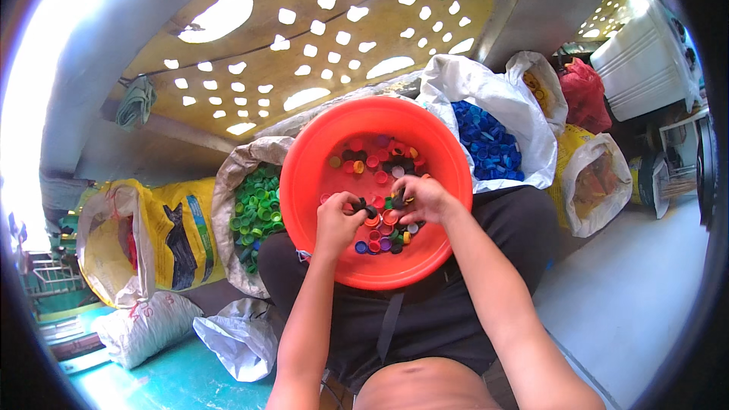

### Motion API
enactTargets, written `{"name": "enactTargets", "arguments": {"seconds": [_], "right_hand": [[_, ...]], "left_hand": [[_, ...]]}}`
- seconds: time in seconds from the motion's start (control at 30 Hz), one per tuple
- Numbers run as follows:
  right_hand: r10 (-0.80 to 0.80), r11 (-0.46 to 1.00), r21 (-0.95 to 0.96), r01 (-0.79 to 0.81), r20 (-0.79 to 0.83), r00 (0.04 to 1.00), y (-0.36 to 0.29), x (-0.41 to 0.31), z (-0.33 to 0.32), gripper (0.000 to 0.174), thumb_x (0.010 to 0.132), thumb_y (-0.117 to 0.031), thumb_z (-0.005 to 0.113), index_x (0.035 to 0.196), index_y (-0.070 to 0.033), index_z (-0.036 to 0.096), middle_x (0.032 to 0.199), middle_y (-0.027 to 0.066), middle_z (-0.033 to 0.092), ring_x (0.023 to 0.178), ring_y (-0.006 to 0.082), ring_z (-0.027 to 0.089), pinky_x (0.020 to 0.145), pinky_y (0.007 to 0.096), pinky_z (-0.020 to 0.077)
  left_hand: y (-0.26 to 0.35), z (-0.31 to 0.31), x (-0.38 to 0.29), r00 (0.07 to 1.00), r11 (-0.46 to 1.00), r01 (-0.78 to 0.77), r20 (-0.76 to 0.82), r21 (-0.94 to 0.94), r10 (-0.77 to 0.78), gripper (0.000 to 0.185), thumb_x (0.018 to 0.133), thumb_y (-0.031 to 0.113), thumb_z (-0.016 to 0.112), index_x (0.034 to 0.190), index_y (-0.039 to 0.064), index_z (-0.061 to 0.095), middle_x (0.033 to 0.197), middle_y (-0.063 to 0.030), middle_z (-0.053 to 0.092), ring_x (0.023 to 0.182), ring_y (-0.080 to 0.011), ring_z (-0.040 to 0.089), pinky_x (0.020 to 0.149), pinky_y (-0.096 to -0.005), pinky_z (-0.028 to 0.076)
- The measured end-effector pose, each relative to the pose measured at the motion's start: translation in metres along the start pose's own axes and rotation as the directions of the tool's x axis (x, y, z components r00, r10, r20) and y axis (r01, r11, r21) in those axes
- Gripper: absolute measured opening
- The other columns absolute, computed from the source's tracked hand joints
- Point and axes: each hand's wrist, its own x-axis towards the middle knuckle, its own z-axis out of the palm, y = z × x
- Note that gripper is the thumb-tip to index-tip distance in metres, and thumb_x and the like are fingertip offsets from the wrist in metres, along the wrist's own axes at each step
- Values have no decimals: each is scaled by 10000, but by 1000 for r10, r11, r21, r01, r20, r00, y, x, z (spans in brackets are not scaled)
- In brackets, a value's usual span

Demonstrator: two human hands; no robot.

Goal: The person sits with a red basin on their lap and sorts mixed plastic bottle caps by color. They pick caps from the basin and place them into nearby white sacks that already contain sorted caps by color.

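Observation:
A red plastic basin (376, 273) rests on my lap, with loose bottle caps of mixed colours on its bottom. Over its left part, my left hand (337, 219) pinches black bottle caps (362, 205) between thumb and fingers. My right hand (424, 199) is curled over the right part, with dark caps (402, 200) at its fingertips. Red caps (380, 176), purple caps (385, 244) and a few yellow caps (358, 167) lie around both hands. The fingers hide some of the caps beneath them.
A sack of green caps (257, 199) stands left of the basin; a white sack of blue caps (487, 142) stands right. Yellow sacks (193, 233) (569, 148) flank these. A white sack (236, 347) lies on the green floor (188, 384). Behind is a perforated wall (387, 23).

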Motion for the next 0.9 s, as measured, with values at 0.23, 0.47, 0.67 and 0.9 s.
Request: {"name": "enactTargets", "arguments": {"seconds": [0.23, 0.47, 0.67, 0.9], "right_hand": [[-134, 850, 525, -43, 295, 946, 55, 8, 30, 320, 966, -410, 508, 1081, -145, 644, 1002, 74, 695, 872, 225, 692, 819, 456, 579], [-164, 980, 83, 181, -180, 970, 46, 3, 11, 171, 880, -241, 703, 967, -130, 606, 816, 21, 621, 722, 170, 677, 453, 332, 513], [-830, 254, -958, 131, -146, 539, -5, 35, -2, 163, 822, -180, 654, 957, -114, 716, 963, 155, 699, 817, 302, 714, 690, 430, 583], [-590, -387, -915, -115, 151, 793, -35, 68, -1, 286, 857, -234, 639, 1130, -160, 685, 995, 154, 658, 923, 310, 694, 759, 436, 579]], "left_hand": [[61, -2, -28, 946, 945, -297, 177, 139, 271, 224, 711, 9, 693, 933, -16, 682, 957, -162, 692, 903, -288, 706, 805, -360, 557], [28, -3, 83, 979, 909, -151, -67, 388, 191, 194, 790, 148, 669, 901, 2, 732, 922, -179, 727, 875, -306, 715, 809, -419, 563], [-9, 41, 138, 995, 633, 18, -73, 774, 61, 205, 809, 164, 640, 929, 29, 738, 906, -209, 713, 886, -360, 701, 828, -469, 562], [-15, 28, 143, 1000, 682, -13, 6, 731, 13, 203, 827, 158, 598, 923, 59, 747, 989, -187, 718, 902, -379, 699, 832, -496, 561]]}}
